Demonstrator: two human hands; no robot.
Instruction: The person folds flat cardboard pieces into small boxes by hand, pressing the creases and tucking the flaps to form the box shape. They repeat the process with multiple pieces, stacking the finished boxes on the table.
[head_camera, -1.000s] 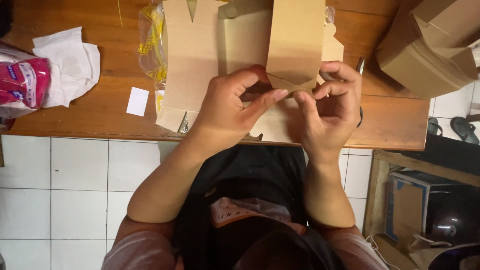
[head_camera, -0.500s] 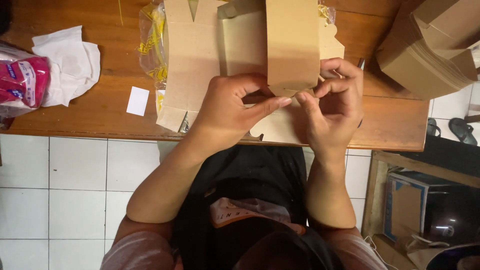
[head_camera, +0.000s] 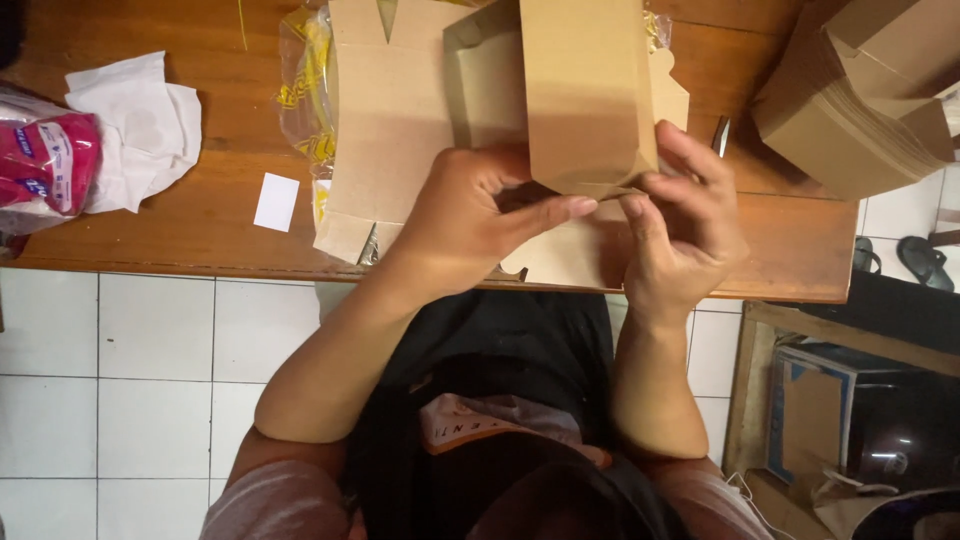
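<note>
Two bare hands meet at the near end of a brown cardboard box (head_camera: 585, 95), which stands half-folded on a wooden desk (head_camera: 230, 230). The left hand (head_camera: 460, 225) curls in from the side, its grip pinching the box's lower corner flap between thumb and extended fingers. The right hand (head_camera: 685, 215) clasps the opposite corner, fingers pressed on the same fold.

Compared with a second ago, the box's near edge looks squarer and the pointed flap at its base has flattened, while both hands have closed in tighter. I judge the end fold is nearly seated.

Beneath the box lies a flat, unfolded cardboard sheet (head_camera: 390, 130), overhanging the desk's near edge slightly. Left of the box, past that sheet, a clear plastic bag with yellow print (head_camera: 305, 90) peeks out; farther left sit a small white card (head_camera: 276, 201), crumpled white tissue (head_camera: 140, 130) and a pink packet (head_camera: 45, 160). Right of the box, well apart, a stack of folded cartons (head_camera: 850, 110) fills the desk corner.

Open room is thin: the box sits close to the desk's near edge, with free wood mainly between the sheet and the tissue.
</note>
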